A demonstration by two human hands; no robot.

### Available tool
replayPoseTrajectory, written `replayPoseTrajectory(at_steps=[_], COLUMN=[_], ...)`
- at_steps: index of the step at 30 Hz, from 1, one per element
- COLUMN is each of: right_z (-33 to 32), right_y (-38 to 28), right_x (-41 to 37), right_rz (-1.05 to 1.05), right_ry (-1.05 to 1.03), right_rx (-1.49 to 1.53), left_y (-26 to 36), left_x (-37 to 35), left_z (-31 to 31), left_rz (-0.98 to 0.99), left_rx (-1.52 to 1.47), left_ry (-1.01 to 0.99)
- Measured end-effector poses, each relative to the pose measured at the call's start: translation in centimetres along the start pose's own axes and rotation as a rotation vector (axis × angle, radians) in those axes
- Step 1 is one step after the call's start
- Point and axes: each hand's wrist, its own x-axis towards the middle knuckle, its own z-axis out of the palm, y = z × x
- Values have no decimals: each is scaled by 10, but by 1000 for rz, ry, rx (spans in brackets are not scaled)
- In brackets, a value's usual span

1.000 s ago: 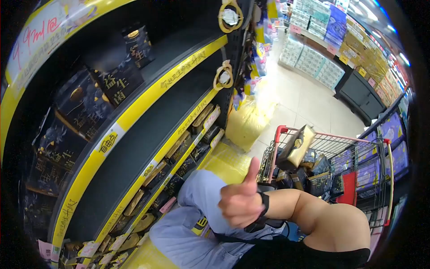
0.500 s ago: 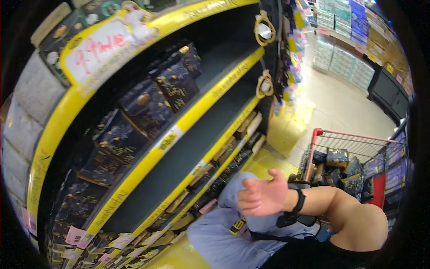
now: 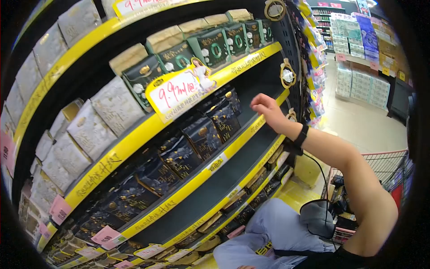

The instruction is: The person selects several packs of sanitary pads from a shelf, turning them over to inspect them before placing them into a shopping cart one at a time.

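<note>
My right hand (image 3: 270, 112), with a black band on its wrist, is raised in front of the shelf at the right end of the dark pack row. Its fingers are loosely bent and apart, with nothing in them. Nearest to it is a dark pack with gold print (image 3: 224, 121), left of the fingers and not touched. More dark packs (image 3: 179, 157) stand in a row along the same shelf. A sliver of my left hand (image 3: 246, 267) shows at the bottom edge; its fingers are too cut off to read.
Above are green-black packs (image 3: 210, 47) and white packs (image 3: 85, 127) behind yellow shelf edges (image 3: 130, 145). A price sign (image 3: 179, 94) juts out. A shopping cart (image 3: 385, 157) with dark packs stands at the right. Bagged goods hang beside the shelf end.
My right hand has moved up from in front of my legs toward the shelf. The view has shifted, showing more of the upper shelves. A sliver of my left hand has appeared.
</note>
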Motion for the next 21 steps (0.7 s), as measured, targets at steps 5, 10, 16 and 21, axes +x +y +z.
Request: replayPoseTrajectory(at_steps=[5,10,16,21], right_z=[17,20,20,12], right_y=[28,32,31,59], right_x=[39,69,116,114], right_rz=[-487,-434,-518,-460], right_ry=[101,5,-258,-211], right_rx=[-540,-787,-1172,-1174], left_y=[77,136,101,34], left_x=[79,88,62,10], left_z=[28,53,52,41], left_rz=[315,422,193,-155], left_rx=[-213,-386,-410,-404], left_ry=[107,42,56,160])
